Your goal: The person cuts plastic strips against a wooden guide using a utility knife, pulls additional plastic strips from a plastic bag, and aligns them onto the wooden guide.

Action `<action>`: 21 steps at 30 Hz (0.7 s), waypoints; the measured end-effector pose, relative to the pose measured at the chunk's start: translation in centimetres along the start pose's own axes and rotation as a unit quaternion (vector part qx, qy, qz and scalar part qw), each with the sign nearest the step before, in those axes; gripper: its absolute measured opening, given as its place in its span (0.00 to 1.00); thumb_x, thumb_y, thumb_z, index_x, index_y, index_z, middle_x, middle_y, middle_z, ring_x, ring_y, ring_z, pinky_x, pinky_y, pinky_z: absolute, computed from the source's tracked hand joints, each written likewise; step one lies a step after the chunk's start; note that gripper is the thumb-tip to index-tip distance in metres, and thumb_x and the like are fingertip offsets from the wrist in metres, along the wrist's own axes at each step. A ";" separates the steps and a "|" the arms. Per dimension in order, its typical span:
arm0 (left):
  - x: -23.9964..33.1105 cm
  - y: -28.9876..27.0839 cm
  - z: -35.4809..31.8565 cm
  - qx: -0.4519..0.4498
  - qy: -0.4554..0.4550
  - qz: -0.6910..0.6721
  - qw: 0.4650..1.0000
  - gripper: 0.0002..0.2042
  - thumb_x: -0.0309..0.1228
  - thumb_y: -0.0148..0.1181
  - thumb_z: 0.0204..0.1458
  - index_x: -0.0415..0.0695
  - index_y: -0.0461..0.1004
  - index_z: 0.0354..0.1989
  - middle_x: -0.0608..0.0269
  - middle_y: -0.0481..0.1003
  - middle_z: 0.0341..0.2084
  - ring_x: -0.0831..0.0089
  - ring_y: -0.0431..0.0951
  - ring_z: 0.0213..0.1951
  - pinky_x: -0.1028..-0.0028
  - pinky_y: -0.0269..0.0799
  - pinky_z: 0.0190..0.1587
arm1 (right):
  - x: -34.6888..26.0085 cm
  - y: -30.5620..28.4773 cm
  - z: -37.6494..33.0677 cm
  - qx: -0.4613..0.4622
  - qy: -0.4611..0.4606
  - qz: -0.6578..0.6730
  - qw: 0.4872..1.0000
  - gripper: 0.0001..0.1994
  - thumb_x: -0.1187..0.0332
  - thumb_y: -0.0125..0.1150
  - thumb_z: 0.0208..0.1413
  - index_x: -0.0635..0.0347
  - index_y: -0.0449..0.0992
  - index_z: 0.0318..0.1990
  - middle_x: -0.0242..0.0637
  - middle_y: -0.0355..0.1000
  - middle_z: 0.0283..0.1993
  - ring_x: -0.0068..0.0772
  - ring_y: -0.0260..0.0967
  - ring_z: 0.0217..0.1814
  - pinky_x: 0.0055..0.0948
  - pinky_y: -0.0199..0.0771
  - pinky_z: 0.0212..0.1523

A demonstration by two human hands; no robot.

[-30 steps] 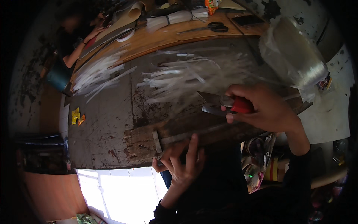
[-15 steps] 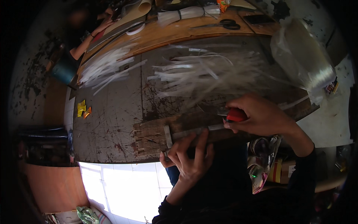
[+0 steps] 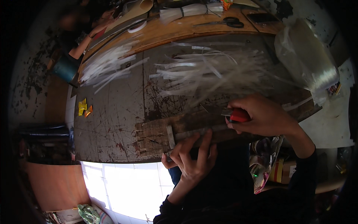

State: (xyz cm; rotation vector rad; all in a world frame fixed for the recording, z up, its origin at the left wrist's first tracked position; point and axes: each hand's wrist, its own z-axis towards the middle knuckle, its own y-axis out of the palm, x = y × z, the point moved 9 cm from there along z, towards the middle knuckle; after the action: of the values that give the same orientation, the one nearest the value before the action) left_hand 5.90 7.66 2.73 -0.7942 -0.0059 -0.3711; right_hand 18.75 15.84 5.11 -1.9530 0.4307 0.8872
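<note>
Red-handled cutter (image 3: 238, 114) is gripped by the right hand (image 3: 266, 115) near the counter's (image 3: 112, 127) front edge; a metal ruler (image 3: 194, 132) there is pressed flat by the left hand's (image 3: 192, 160) spread fingers.

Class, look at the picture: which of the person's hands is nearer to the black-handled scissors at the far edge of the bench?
Right. The right hand, gripping a red-handled cutter, lies almost directly below the scissors. The left hand presses a strip at the bench's near edge, farther away.
</note>
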 end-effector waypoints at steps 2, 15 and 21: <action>0.0 0.0 0.0 -0.002 0.003 -0.001 1.000 0.15 0.42 0.59 0.40 0.59 0.76 0.39 0.71 0.67 0.38 0.69 0.62 0.45 0.55 0.33 0.57 | 0.0 -0.1 0.0 0.000 -0.001 0.005 1.000 0.08 0.70 0.59 0.45 0.66 0.70 0.28 0.40 0.72 0.22 0.33 0.73 0.27 0.31 0.69 0.32; 0.1 -0.1 0.0 0.001 0.004 0.009 1.000 0.14 0.45 0.57 0.42 0.57 0.77 0.38 0.71 0.66 0.38 0.70 0.63 0.44 0.57 0.34 0.57 | -0.2 -0.1 -0.1 0.047 -0.064 -0.037 0.996 0.08 0.68 0.59 0.48 0.64 0.70 0.27 0.35 0.71 0.18 0.29 0.71 0.21 0.26 0.67 0.25; 0.0 -0.2 0.0 0.011 -0.007 0.002 1.000 0.13 0.42 0.58 0.40 0.59 0.78 0.37 0.72 0.68 0.37 0.71 0.63 0.42 0.56 0.35 0.56 | -0.3 -0.2 -0.2 0.052 -0.046 -0.044 0.997 0.08 0.69 0.60 0.44 0.65 0.71 0.27 0.39 0.71 0.20 0.36 0.72 0.26 0.31 0.67 0.30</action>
State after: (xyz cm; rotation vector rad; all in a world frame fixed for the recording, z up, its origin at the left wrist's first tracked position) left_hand 5.86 7.54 2.89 -0.7755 -0.0215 -0.3613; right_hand 18.74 15.80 5.53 -1.8146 0.3273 0.8767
